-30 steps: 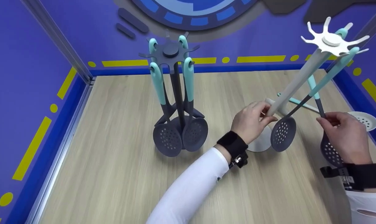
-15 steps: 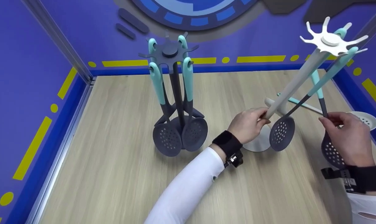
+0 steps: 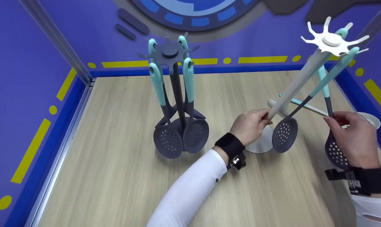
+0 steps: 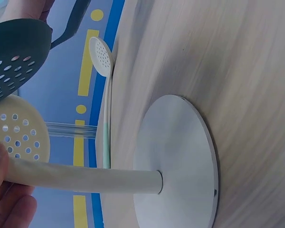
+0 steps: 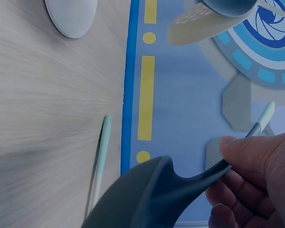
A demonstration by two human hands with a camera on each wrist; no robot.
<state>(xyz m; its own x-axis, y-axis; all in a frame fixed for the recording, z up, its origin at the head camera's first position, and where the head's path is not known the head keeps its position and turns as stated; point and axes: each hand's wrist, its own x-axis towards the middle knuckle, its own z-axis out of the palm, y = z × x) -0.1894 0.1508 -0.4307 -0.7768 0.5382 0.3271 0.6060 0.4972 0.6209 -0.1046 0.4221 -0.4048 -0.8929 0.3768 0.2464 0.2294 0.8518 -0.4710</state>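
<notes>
My left hand (image 3: pixel 250 126) grips the pole (image 3: pixel 291 88) of a white utensil rack low down, just above its round base (image 4: pixel 180 137), which rests on the table. From the rack's spoked top (image 3: pixel 331 39) hangs a dark skimmer (image 3: pixel 285 135) with a mint handle. A cream skimmer (image 4: pixel 19 126) hangs behind the pole, mostly hidden in the head view. My right hand (image 3: pixel 355 135) pinches the dark shaft of another mint-handled skimmer (image 5: pixel 137 194), right of the rack. Its perforated head hangs below the fingers, partly hidden by the hand in the head view.
A black rack (image 3: pixel 170 52) holding several mint-handled dark utensils stands left of centre. A white skimmer (image 4: pixel 102 57) with a mint handle lies on the table behind my right hand. Blue panels (image 3: pixel 30 63) with yellow marks wall in the back and sides.
In my right hand the skimmer's handle has tipped slightly right, and that hand has moved a little right. My left hand has shifted slightly left, still gripping the pole.
</notes>
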